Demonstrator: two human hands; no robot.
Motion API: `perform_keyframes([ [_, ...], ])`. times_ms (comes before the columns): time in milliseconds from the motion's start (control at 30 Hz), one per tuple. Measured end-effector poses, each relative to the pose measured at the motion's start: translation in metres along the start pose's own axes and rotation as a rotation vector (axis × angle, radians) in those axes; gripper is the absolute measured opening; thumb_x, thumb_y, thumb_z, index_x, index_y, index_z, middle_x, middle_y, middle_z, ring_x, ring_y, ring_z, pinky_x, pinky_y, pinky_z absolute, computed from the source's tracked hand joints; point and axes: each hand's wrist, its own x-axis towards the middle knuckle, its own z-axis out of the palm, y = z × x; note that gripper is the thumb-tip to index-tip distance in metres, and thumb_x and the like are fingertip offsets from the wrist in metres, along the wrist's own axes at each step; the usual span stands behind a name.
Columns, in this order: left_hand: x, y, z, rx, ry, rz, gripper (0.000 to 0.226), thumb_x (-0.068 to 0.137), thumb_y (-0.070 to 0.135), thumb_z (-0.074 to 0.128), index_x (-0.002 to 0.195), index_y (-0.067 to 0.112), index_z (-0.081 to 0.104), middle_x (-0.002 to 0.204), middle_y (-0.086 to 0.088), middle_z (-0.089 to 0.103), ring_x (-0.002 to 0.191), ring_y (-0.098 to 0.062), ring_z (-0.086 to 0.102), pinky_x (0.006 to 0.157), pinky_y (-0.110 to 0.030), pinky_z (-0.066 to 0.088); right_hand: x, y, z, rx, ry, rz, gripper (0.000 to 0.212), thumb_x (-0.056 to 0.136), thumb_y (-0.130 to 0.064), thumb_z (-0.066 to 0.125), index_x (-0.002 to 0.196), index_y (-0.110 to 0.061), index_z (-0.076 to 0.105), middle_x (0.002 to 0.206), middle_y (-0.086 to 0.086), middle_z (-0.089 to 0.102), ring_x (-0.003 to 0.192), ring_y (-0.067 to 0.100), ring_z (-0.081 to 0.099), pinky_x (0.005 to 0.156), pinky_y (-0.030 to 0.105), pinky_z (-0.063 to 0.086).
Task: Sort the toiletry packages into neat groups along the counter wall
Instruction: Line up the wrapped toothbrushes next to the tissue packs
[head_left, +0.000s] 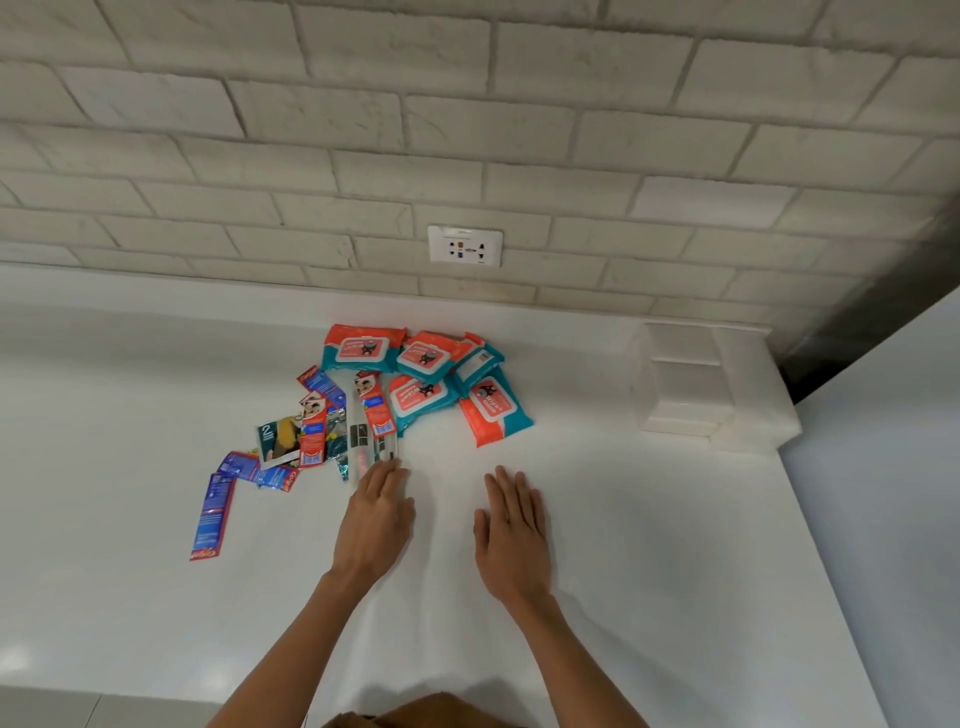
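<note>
White counter | left hand, right hand: fingers straight | packages overlap, print blurred

**White counter under pale brick**

We see a white counter running back to a wall of pale brick-shaped tiles. A white socket plate sits on it, beyond the left hand. Beyond and right of the right hand stands a white box.

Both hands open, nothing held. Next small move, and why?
Likely the left hand grips the white pack at its fingertips and lifts it off the heap: it is nearest and lies mixed with red-blue packs beside the wipes. The right hand rests on bare counter.
</note>
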Motion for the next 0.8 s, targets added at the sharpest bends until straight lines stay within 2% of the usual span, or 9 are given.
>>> perform_keyframes([
  [133,-0.007,-0.012,0.004,-0.084,0.003,0.010,0.044,0.107,0.025,0.050,0.151,0.019,0.047,0.163,0.000,0.038,0.151,-0.025,0.035,0.117,-0.045,0.040,0.003,-0.030,0.008,0.064,-0.033,-0.042,0.055,0.112,-0.042,0.033,0.163,-0.022,0.039,0.173,-0.003,0.028,0.163,0.019,0.018,0.132,0.046,0.020],
  [200,-0.010,-0.017,0.004,-0.171,0.004,-0.016,0.045,0.109,0.022,0.044,0.154,0.019,0.043,0.166,0.002,0.034,0.153,-0.025,0.033,0.118,-0.046,0.040,0.002,-0.049,0.014,0.160,-0.041,-0.092,0.050,0.113,-0.041,0.037,0.158,-0.024,0.047,0.170,-0.005,0.036,0.161,0.015,0.022,0.132,0.045,0.023],
  [333,-0.014,-0.029,0.002,-0.253,-0.010,-0.013,0.045,0.108,0.017,0.049,0.153,0.017,0.045,0.163,0.001,0.039,0.150,-0.025,0.039,0.117,-0.041,0.040,0.001,-0.090,0.012,0.381,-0.008,-0.051,0.039,0.109,-0.039,0.052,0.143,-0.025,0.061,0.147,-0.003,0.064,0.139,0.016,0.056,0.116,0.039,0.048],
  [433,-0.016,-0.034,-0.004,-0.266,-0.031,-0.010,0.048,0.104,0.011,0.056,0.151,0.017,0.049,0.159,-0.003,0.046,0.147,-0.027,0.043,0.119,-0.042,0.038,0.010,-0.115,-0.004,0.422,-0.100,0.039,0.043,0.109,-0.044,0.054,0.149,-0.027,0.055,0.147,-0.004,0.061,0.135,0.014,0.055,0.110,0.029,0.051],
  [567,-0.020,-0.039,-0.007,-0.284,-0.048,-0.010,0.053,0.100,0.011,0.060,0.151,0.022,0.048,0.158,-0.001,0.047,0.145,-0.029,0.046,0.116,-0.048,0.044,0.022,-0.134,-0.007,0.379,-0.245,0.091,0.048,0.109,-0.040,0.055,0.154,-0.029,0.042,0.153,0.000,0.052,0.138,0.019,0.053,0.109,0.033,0.053],
  [700,-0.023,-0.036,-0.007,-0.255,-0.063,0.001,0.057,0.102,0.008,0.055,0.155,0.026,0.043,0.163,0.005,0.039,0.151,-0.025,0.037,0.116,-0.044,0.044,0.025,-0.138,-0.005,0.482,-0.258,0.222,0.039,0.106,-0.034,0.064,0.141,-0.032,0.048,0.141,0.000,0.061,0.127,0.020,0.060,0.099,0.032,0.057],
  [800,-0.024,-0.041,-0.007,-0.198,-0.059,0.040,0.060,0.102,0.009,0.053,0.157,0.029,0.039,0.164,0.008,0.036,0.151,-0.021,0.037,0.117,-0.038,0.043,0.026,-0.126,-0.003,0.565,-0.220,0.278,0.027,0.100,-0.030,0.073,0.117,-0.034,0.053,0.126,0.000,0.070,0.115,0.019,0.068,0.090,0.028,0.059],
])
